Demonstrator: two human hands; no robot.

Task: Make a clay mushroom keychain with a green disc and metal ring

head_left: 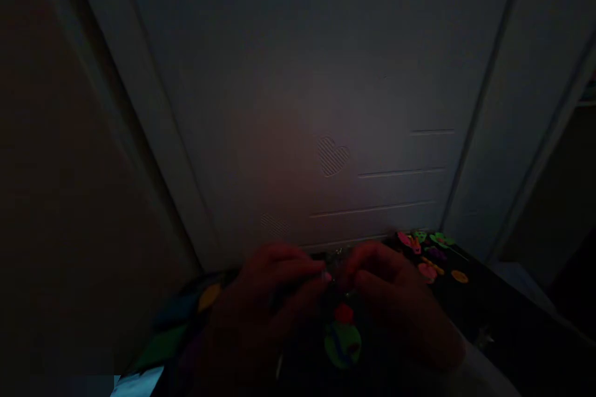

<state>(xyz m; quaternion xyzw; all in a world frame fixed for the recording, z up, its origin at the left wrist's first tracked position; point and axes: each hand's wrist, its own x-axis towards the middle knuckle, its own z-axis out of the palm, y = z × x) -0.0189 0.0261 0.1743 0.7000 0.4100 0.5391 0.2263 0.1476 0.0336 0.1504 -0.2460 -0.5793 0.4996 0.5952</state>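
Pale panel (279, 74) rose behind a dark counter (512, 310)

At the lower left of the frame lay flat coloured pieces (165, 344). The left hand (270, 298) came next, its fingers pinching a small pink thing (328, 276) at lower centre. Beneath it were a round green piece (345, 338) and a red piece (344, 313). The right hand (395, 291) curled close by; whether its fingers gripped anything, I couldn't tell. Bright shapes (427, 272) lay scattered at lower right.
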